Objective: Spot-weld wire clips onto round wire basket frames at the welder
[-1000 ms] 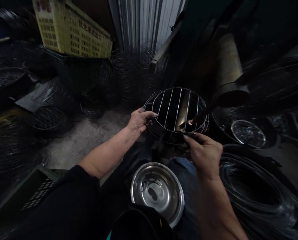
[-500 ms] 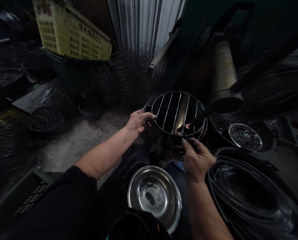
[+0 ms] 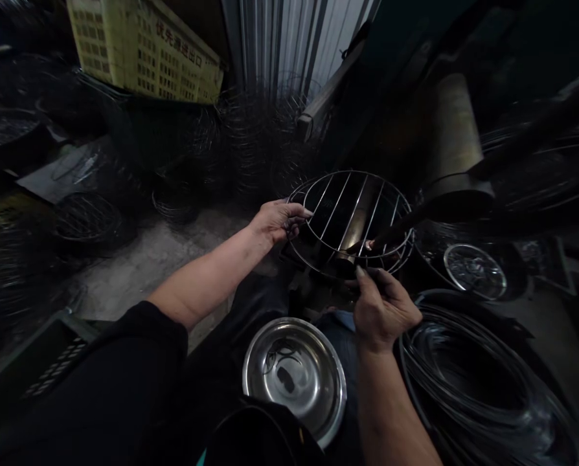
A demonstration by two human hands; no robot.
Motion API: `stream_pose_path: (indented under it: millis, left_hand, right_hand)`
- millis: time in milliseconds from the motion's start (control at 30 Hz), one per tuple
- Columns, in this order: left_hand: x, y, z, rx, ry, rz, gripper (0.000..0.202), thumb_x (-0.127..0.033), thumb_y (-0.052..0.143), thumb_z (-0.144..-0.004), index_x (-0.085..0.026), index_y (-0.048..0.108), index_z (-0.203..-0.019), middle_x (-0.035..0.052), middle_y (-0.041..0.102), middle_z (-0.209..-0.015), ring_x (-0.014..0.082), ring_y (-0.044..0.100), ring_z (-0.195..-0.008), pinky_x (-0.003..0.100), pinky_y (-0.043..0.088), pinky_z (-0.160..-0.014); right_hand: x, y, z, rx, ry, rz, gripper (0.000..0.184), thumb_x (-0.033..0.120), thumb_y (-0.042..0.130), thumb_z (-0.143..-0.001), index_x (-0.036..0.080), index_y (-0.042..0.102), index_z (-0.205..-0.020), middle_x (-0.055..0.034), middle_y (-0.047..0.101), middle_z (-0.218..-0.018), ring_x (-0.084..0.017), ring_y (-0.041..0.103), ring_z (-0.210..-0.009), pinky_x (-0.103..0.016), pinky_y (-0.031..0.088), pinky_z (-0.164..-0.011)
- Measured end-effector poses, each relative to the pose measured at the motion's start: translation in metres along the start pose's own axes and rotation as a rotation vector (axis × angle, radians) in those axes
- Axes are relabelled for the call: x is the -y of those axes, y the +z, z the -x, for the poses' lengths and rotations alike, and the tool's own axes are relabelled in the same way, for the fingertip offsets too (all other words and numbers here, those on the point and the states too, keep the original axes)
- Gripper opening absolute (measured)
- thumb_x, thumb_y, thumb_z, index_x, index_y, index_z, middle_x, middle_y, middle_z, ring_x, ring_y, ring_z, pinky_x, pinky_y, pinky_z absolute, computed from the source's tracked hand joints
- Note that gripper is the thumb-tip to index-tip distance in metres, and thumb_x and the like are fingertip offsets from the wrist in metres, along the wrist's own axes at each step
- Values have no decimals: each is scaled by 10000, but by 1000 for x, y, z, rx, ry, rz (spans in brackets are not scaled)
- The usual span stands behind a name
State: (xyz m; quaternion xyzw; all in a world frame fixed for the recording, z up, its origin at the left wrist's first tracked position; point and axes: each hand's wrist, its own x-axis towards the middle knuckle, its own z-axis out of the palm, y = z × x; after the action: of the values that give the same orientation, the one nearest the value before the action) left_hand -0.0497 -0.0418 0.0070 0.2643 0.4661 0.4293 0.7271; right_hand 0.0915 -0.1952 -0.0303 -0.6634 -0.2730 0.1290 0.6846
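A round wire rack [image 3: 352,217] with straight cross bars sits tilted in front of me over a dark metal post. My left hand [image 3: 278,220] grips its left rim, fingers curled round the wire. My right hand [image 3: 381,304] is closed on the near rim, thumb and fingers pinched at the wire. A dark rod [image 3: 416,217] comes in from the right and its tip rests on the rack near a small glowing spot. Below my hands a shiny steel bowl [image 3: 294,375] holds a few small wire bits.
Coils of black wire [image 3: 484,375] lie at the right. A second steel bowl [image 3: 474,268] sits behind them. Stacks of wire racks [image 3: 260,139] stand at the back, more wire baskets [image 3: 88,217] at the left, under a yellow crate [image 3: 144,48]. Bare concrete floor [image 3: 158,265] shows at left centre.
The view has shifted slightly. My right hand has slid a little along the near rim, and both hands still hold the rack, which has turned a little.
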Motion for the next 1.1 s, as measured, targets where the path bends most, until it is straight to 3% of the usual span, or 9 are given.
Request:
stream_pose_path:
  millis: [233,467,867,967,1100]
  left_hand:
    - [-3,7,-11,-25,-59,-6,304,-25,764,-527,-158,495,-578,-14,575,-515,73,518,-427,196,366,-418]
    - [-6,14,-15,-100,-116,0,267,12,745,-545,-143,529,-574,0,588,-528,77,531,-432,195,348,-415]
    - [-4,14,-15,-118,-42,-20,249,8,772,-553,-122,563,-588,12,627,-613,83,586,-519,176,336,-423]
    - [-3,11,-17,-96,-81,-50,232,-13,766,-574,-125,564,-594,10,620,-607,83,575,-494,188,350,-428]
    - [-1,9,-17,-103,-144,-104,242,-48,767,-592,-141,543,-583,-17,559,-535,73,523,-442,197,375,-436]
  right_hand:
    - [4,7,-9,-28,8,-37,255,366,819,-609,181,716,-751,9,677,-650,-176,657,-497,-315,582,-509]
    - [3,8,-22,45,59,-2,243,374,793,-625,175,726,-746,14,660,-596,-169,647,-498,-271,514,-485]
    - [-1,9,-25,76,69,-87,239,355,828,-620,168,727,-729,19,664,-592,-160,644,-485,-269,523,-492]
    - [1,1,-25,86,115,-137,262,354,864,-616,161,740,-741,1,693,-644,-167,671,-521,-279,565,-512]
    - [-2,-31,-18,-61,177,-192,322,369,899,-603,166,748,-802,-10,731,-730,-162,698,-565,-274,602,-536]
